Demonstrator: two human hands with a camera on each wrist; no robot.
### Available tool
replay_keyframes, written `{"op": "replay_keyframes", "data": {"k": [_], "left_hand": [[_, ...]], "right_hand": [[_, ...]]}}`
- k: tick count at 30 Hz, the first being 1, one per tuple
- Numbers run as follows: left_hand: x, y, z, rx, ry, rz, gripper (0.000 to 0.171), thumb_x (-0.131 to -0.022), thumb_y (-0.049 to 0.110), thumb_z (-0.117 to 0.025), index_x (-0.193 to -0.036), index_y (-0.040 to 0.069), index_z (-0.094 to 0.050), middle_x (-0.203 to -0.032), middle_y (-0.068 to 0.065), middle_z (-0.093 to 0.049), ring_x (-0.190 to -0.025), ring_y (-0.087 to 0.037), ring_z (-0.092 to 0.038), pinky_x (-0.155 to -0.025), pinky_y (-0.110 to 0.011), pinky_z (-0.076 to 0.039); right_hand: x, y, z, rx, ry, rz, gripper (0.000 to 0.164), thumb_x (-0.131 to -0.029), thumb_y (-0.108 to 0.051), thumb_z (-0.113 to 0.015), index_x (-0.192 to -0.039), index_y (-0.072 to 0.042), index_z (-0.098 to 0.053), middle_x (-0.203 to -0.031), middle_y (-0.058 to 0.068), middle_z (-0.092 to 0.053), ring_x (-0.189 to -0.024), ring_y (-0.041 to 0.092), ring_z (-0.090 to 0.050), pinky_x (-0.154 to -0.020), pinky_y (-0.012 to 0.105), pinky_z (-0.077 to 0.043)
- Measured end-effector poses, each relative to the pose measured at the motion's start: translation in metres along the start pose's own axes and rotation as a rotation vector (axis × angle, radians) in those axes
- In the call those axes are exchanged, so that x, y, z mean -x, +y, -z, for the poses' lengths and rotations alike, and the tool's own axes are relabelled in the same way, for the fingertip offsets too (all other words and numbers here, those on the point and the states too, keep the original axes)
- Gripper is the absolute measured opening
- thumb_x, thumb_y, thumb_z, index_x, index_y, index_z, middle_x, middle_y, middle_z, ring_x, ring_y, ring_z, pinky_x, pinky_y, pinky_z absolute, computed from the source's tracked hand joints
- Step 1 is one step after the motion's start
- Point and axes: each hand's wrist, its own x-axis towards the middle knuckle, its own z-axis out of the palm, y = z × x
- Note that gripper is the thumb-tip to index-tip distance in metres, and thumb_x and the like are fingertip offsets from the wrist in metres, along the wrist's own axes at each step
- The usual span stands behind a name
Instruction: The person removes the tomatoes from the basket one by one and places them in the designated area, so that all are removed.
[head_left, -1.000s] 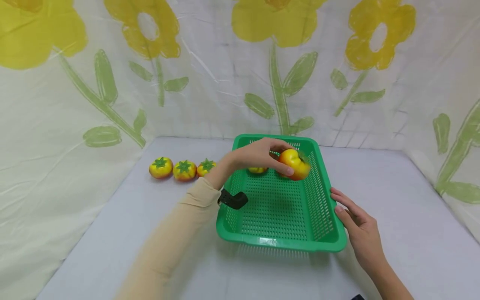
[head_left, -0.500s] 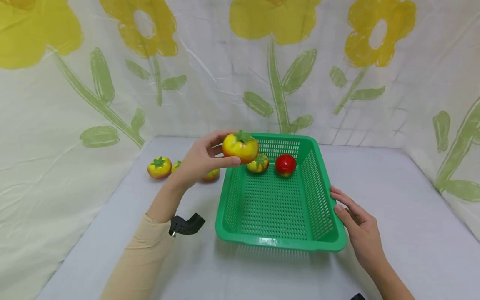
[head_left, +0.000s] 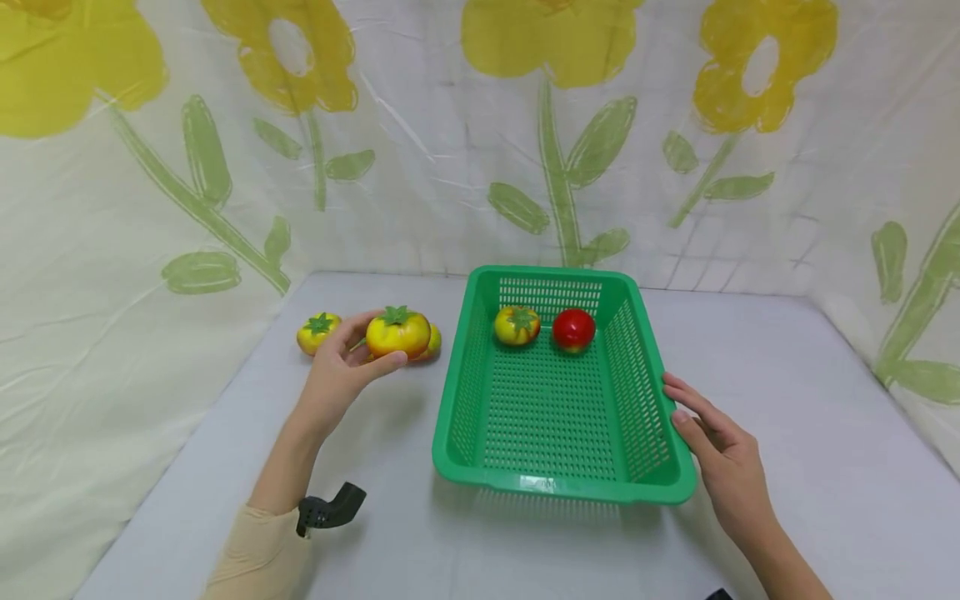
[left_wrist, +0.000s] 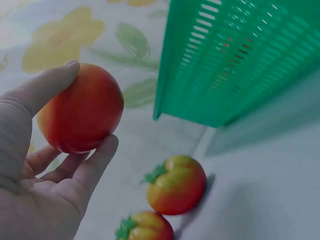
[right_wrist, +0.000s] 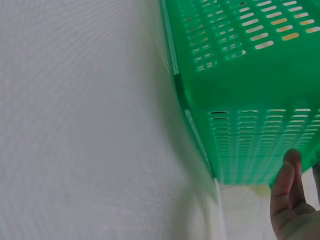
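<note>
My left hand (head_left: 336, 371) holds a yellow-and-red tomato (head_left: 397, 335) with a green star-shaped top, between thumb and fingers, left of the basket. In the left wrist view the held tomato (left_wrist: 82, 110) shows its smooth red underside. Behind it lie similar tomatoes: the left one (head_left: 317, 332) shows well, and another (head_left: 432, 343) is mostly hidden. My right hand (head_left: 723, 458) grips the right rim of a green plastic basket (head_left: 562, 479); in the right wrist view its fingers (right_wrist: 292, 167) are at the basket's outer wall. Inside the basket are a yellow tomato (head_left: 517, 326) and a red-side-up tomato (head_left: 573, 331).
A white-covered table (head_left: 750, 350) bears everything. Behind it hangs a pale curtain (head_left: 427, 167) painted with yellow flowers. A black wrist strap (head_left: 330, 508) is on the left arm.
My left hand has moved left, out from over the basket to the row of tomatoes, carrying the tomato lower. A red tomato in the basket came into sight. My right hand stays at the rim.
</note>
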Motion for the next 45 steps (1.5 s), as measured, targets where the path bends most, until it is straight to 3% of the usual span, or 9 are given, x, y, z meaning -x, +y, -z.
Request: {"op": "replay_keyframes", "data": {"k": [5,11,18,30,39,45], "left_hand": [[0.007,-0.017,0.01,0.001,0.055,0.035,0.075,-0.087,0.028,-0.078,-0.149,0.011,-0.039,-0.152,-0.006,-0.035,-0.132,-0.028,-0.045,-0.094,-0.024,-0.047],[0.005,-0.034,0.018,0.004,0.06,0.082,0.081,-0.086,0.029,-0.079,-0.151,0.009,-0.035,-0.156,-0.006,-0.029,-0.132,-0.029,-0.044,-0.095,-0.023,-0.046],[0.004,-0.051,0.021,-0.012,0.046,0.144,0.08,-0.083,0.029,-0.082,-0.147,0.008,-0.039,-0.152,-0.008,-0.033,-0.127,-0.028,-0.047,-0.098,-0.028,-0.045],[0.003,-0.063,0.021,-0.042,-0.019,0.167,0.079,-0.08,0.024,-0.085,-0.146,0.011,-0.043,-0.148,-0.009,-0.035,-0.13,-0.029,-0.046,-0.098,-0.027,-0.045],[0.001,-0.068,0.022,-0.063,-0.049,0.179,0.083,-0.078,0.021,-0.086,-0.146,0.008,-0.041,-0.151,-0.01,-0.033,-0.134,-0.031,-0.041,-0.107,-0.042,-0.037],[0.001,-0.072,0.022,-0.072,-0.074,0.182,0.085,-0.077,0.019,-0.086,-0.146,0.003,-0.039,-0.149,-0.012,-0.036,-0.135,-0.031,-0.04,-0.108,-0.04,-0.035]], "right_hand": [[-0.001,-0.002,0.0,0.003,0.002,-0.004,0.038,-0.102,-0.01,-0.054,-0.14,-0.003,-0.054,-0.149,0.006,-0.045,-0.136,0.016,-0.041,-0.098,0.017,-0.041],[0.0,-0.003,0.001,0.013,0.011,-0.021,0.039,-0.102,-0.011,-0.055,-0.14,-0.003,-0.054,-0.149,0.005,-0.046,-0.134,0.015,-0.043,-0.097,0.017,-0.042],[0.0,-0.003,0.002,0.017,0.006,-0.038,0.039,-0.102,-0.012,-0.055,-0.14,-0.003,-0.054,-0.149,0.005,-0.045,-0.135,0.015,-0.042,-0.098,0.016,-0.041],[-0.001,-0.002,0.001,0.032,0.003,-0.037,0.039,-0.102,-0.013,-0.055,-0.141,-0.005,-0.054,-0.149,0.004,-0.045,-0.136,0.015,-0.04,-0.098,0.016,-0.04],[0.0,-0.003,0.003,0.028,0.015,-0.031,0.039,-0.102,-0.012,-0.055,-0.14,-0.004,-0.054,-0.149,0.004,-0.045,-0.135,0.016,-0.042,-0.097,0.017,-0.042],[0.001,-0.002,0.0,0.007,0.004,-0.016,0.038,-0.103,-0.012,-0.054,-0.14,-0.003,-0.054,-0.149,0.006,-0.045,-0.135,0.015,-0.042,-0.097,0.017,-0.042]]}}
